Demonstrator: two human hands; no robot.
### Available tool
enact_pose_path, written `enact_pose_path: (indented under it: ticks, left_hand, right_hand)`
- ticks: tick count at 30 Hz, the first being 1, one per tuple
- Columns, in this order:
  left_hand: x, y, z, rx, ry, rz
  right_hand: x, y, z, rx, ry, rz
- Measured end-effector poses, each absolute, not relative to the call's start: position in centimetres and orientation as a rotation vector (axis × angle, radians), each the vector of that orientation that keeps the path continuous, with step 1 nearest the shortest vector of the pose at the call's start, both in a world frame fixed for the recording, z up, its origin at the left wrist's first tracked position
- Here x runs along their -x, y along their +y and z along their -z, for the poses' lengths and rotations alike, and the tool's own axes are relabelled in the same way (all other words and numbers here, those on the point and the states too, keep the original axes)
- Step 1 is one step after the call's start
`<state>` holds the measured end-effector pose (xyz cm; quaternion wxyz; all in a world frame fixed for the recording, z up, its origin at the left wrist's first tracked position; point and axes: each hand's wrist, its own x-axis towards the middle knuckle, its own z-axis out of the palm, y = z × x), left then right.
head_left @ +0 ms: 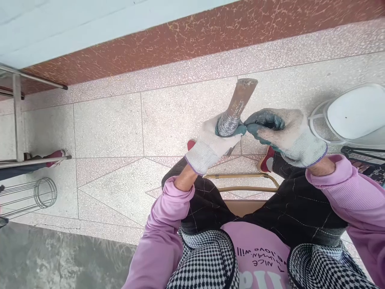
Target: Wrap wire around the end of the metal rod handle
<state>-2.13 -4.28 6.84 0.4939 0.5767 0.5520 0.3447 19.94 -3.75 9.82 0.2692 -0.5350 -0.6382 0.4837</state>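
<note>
My left hand (210, 140), in a white glove with a dark green coated palm, is closed around a brown handle-like piece (240, 98). This piece looks wooden and widens to a worn, blunt top end, tilted to the right. Silvery wire (227, 124) is wound in many tight turns about its middle, just above my left fist. My right hand (278, 130), gloved the same way, is closed in a pinch beside my left thumb. Its fingertips meet close to the wire, but whatever lies between them is too small to make out.
At the right stands a white-topped container (356, 112) with a pale rim. A yellowish metal frame (243, 188) is between my legs. On the left are a metal-legged rack (18, 116), a wire-ring stand (45, 192) and another person's foot (55, 157). A wall (150, 46) runs along the far side.
</note>
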Motion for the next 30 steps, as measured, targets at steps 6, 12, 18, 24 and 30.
enact_pose_path:
  ticks: [6, 12, 18, 24, 30]
  left_hand:
    - [2.6, -4.2, -6.7, -1.653, 1.396, -0.830]
    - [2.3, -4.1, -7.0, -1.557, 1.418, -0.811]
    - [1.8, -4.0, -7.2, -1.207, 1.345, -0.795]
    - [2.0, -3.8, -7.6, -1.022, 1.321, -0.730]
    - [1.7, -3.7, -7.4, -0.730, 1.165, -0.695]
  right_hand:
    - [-20.2, -2.9, -9.8, 1.435, -1.761, -1.333]
    - [-20.0, -3.2, -9.4, 1.453, -1.943, -1.142]
    - [-19.9, -3.9, -9.7, 1.391, -2.155, -0.914]
    - [-20.5, -3.9, -9.4, 1.257, -2.333, -0.774]
    - [-21.3, -3.6, -8.3, 1.125, -2.560, -0.534]
